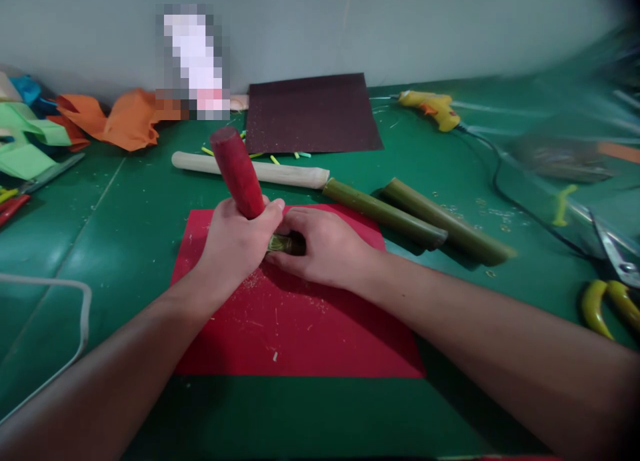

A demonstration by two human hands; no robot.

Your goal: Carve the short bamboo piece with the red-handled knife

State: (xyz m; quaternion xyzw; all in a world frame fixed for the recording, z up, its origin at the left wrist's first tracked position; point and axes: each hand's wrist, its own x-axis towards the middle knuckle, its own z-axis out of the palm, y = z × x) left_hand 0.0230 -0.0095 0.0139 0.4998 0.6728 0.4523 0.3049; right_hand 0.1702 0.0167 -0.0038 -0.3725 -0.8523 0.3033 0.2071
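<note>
My left hand (235, 237) is wrapped around the lower part of a red cylinder (239, 171), which stands tilted with its flat round end up. Against it, my right hand (325, 244) grips a short green bamboo piece (280, 243). Its fingers curl over the piece, and a dark hollow shows beneath them. How the cylinder's hidden lower end meets the bamboo, I cannot tell. Under both hands lies a red sheet (320, 327) sprinkled with pale shavings. Just beyond are a pale wooden rod (285, 173) and two cut green bamboo tubes (385, 213).
A dark brown sheet (310, 117) lies at the back. The yellow glue gun (430, 107) trails a black cord at right. Yellow-handled scissors (595, 307) rest at the right edge. Orange paper (130, 121) and light green paper (30, 141) are heaped at left. A pixelated patch covers something behind.
</note>
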